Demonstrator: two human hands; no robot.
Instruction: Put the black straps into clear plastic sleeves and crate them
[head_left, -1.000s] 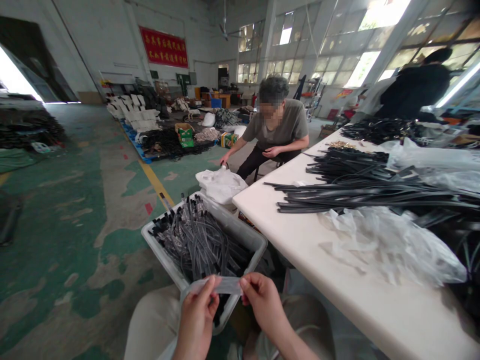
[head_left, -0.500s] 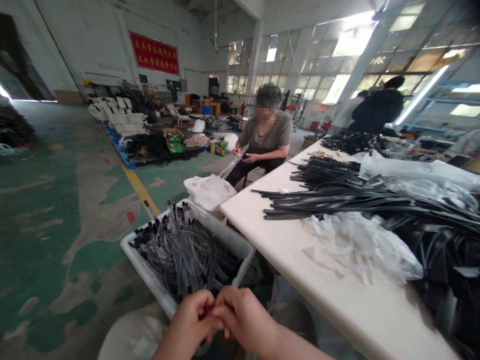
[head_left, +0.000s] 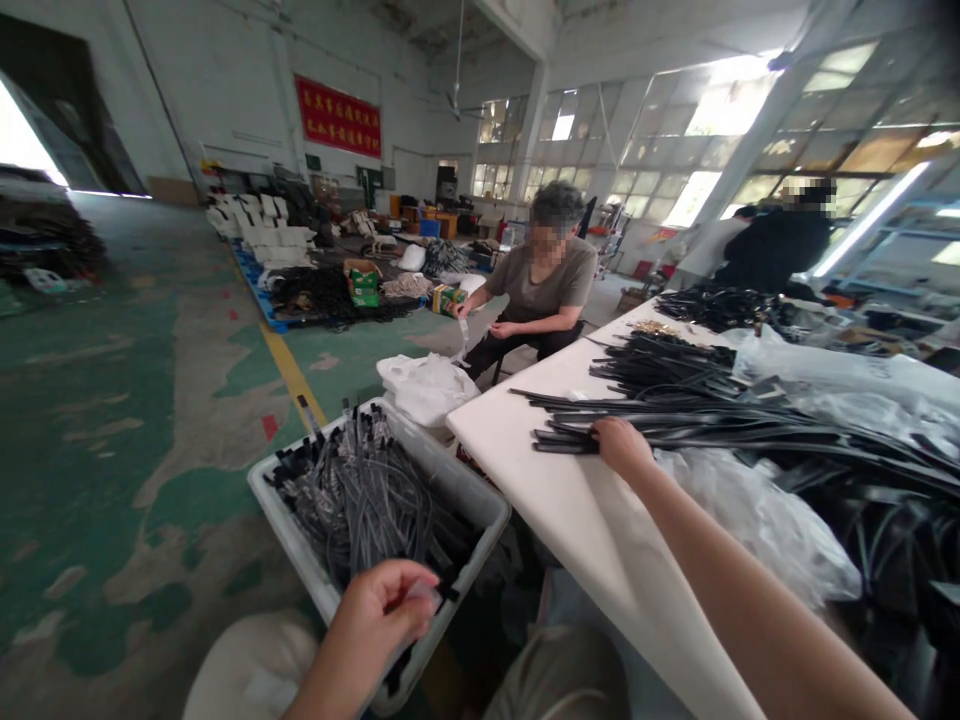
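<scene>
My left hand point(head_left: 381, 612) is closed above the near edge of a grey-white plastic crate point(head_left: 459, 585). Pinched between its thumb and fingers is a small piece of clear plastic film point(head_left: 424, 592). On the pale table, my right hand point(head_left: 624, 448) reaches to a bundle of long black strips point(head_left: 568, 440), its fingertips closed on strips near their free ends. How many it grips is hidden. Many dark strips in clear sleeves point(head_left: 367, 490) fill the crate.
Crumpled white plastic point(head_left: 750, 520) lies beside my right forearm. A co-worker point(head_left: 544, 280) sits beyond the table point(head_left: 517, 480) corner, holding a clear strip over a white bag point(head_left: 427, 388). More black strips point(head_left: 885, 520) pile at the right. Another person point(head_left: 776, 245) stands farther back.
My hands were together over the crate's near edge and have parted. The right has moved out to the black strips on the table; the left stays low, holding clear film.
</scene>
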